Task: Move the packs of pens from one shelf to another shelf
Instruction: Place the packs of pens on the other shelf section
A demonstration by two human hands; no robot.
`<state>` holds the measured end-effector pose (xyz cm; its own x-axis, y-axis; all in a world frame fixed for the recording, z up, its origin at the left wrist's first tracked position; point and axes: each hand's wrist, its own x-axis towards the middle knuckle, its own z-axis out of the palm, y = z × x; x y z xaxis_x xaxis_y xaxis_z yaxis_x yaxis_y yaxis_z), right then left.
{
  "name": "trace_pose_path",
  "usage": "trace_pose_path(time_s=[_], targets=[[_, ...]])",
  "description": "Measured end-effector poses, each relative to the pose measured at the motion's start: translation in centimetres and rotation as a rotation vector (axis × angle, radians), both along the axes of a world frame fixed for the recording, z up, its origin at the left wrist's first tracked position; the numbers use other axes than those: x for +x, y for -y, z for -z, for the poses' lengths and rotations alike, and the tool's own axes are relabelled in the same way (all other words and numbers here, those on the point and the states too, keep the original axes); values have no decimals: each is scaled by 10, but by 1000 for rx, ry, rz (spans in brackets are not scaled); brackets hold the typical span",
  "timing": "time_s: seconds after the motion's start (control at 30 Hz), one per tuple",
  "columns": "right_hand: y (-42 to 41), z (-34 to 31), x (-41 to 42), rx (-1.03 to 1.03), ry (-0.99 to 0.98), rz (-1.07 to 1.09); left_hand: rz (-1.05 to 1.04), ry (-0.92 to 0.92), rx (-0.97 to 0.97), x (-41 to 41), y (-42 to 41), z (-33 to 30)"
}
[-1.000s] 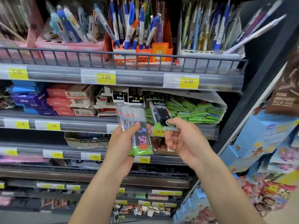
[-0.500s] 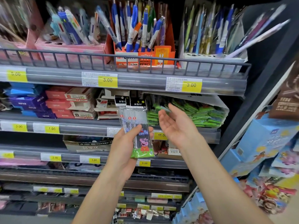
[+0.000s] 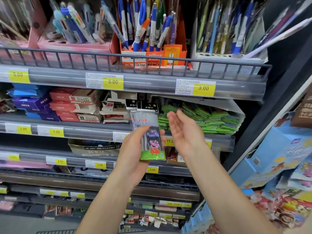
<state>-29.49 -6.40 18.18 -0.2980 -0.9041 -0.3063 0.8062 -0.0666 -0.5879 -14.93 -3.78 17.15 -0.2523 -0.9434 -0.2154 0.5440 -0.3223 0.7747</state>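
My left hand [image 3: 135, 149] grips a small stack of pen packs [image 3: 148, 132]: clear sleeves with black header cards, a cartoon pig and a green bottom edge. It holds them upright in front of the second shelf [image 3: 84, 130]. My right hand [image 3: 184, 130] hovers just right of the packs, palm up, fingers relaxed, holding nothing. Behind it a white display box [image 3: 236, 108] on that shelf holds several matching green-edged packs [image 3: 211, 119], lying stacked.
The top shelf [image 3: 152, 85] has a wire rail and boxes of upright pens, one of them an orange pencil box [image 3: 152, 58]. Small stationery boxes [image 3: 64, 105] fill the second shelf's left. Lower shelves follow below. Blue cartons [image 3: 278, 149] stand at the right.
A second ago my right hand held one pack near the green display box. That pack is gone from my fingers, and the hand is now open beside the left hand's packs.
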Motion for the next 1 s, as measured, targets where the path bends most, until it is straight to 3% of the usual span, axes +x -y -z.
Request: trace_pose_path(time_s=[0.1,0.27,0.37,1.0], targets=[[-4,0,-3,67,-115,-48,7,-33,4,-4,-2,-1],[-41,3,-10,91,-656,-260,27,34,-19,-11,-7,-3],[-78,3,-16,31,-836,-357,12,60,-75,-17,-8,-2],[-128,19,-63,114,-866,-241,50,97,-48,-85,-40,10]])
